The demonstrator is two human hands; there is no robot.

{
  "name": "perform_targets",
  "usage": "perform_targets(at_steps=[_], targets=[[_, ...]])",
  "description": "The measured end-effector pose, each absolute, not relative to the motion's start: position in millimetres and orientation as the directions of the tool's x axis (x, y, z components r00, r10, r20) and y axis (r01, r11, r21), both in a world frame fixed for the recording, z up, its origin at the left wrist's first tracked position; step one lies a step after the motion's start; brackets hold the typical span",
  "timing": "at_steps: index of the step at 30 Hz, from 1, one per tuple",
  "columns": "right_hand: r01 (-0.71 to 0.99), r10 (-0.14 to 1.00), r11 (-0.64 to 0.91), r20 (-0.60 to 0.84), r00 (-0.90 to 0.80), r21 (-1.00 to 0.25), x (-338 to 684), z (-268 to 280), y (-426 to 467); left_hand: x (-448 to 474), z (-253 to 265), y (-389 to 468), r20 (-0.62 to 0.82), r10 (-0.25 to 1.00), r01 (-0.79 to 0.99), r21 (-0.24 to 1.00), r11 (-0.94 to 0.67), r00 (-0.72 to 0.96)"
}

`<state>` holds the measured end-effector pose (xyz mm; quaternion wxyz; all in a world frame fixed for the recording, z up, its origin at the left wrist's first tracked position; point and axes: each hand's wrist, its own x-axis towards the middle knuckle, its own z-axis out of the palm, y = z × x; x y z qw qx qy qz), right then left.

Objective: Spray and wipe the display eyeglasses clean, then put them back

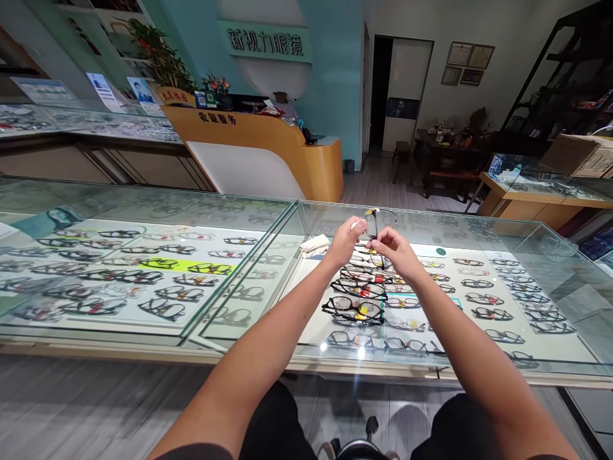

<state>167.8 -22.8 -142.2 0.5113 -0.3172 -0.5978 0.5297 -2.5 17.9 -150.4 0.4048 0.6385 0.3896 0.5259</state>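
Above the glass counter I hold up a pair of dark-framed eyeglasses (375, 225), with a yellow tag near its upper edge. My left hand (345, 241) is closed on its left side, and something small and white shows at the fingertips. From the right, my right hand (396, 253) pinches the lower part of the frame. A folded cream cloth (315, 246) lies on the counter just left of my left hand. Below my hands, black eyeglasses (357, 310) with a yellow tag rest near another black pair (360, 289) with a red tag.
Rows of eyeglasses fill the glass display case (520, 342) under my arms and the adjoining case (143, 335) on the left. Beyond stands a wooden service desk (268, 131) with a plant (160, 54). A cardboard box (582, 155) sits at the far right.
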Motion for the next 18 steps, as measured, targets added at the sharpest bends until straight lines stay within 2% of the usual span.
perform_targets(at_steps=[4, 9, 12, 15, 18], targets=[[-0.215, 0.946, 0.211, 0.255, -0.202, -0.954, 171, -141, -20, -4, -152, 18, 0.386, 0.910, 0.105, 0.909, -0.403, 0.152], [-0.347, 0.968, 0.152, 0.210, -0.135, -0.925, 173, -140, -18, -2, -154, 13, 0.488, 0.807, 0.306, 0.754, -0.582, 0.332], [-0.350, 0.969, 0.142, 0.202, -0.140, -0.926, 172, -140, -18, 0, -156, 12, 0.491, 0.797, 0.331, 0.732, -0.596, 0.350], [-0.344, 0.973, 0.130, 0.187, -0.136, -0.930, 172, -139, -19, -7, -159, 21, 0.504, 0.839, 0.283, 0.790, -0.544, 0.207], [-0.344, 0.975, 0.132, 0.184, -0.125, -0.930, 174, -139, -18, -26, -163, 40, 0.474, 0.879, 0.223, 0.864, -0.452, -0.053]])
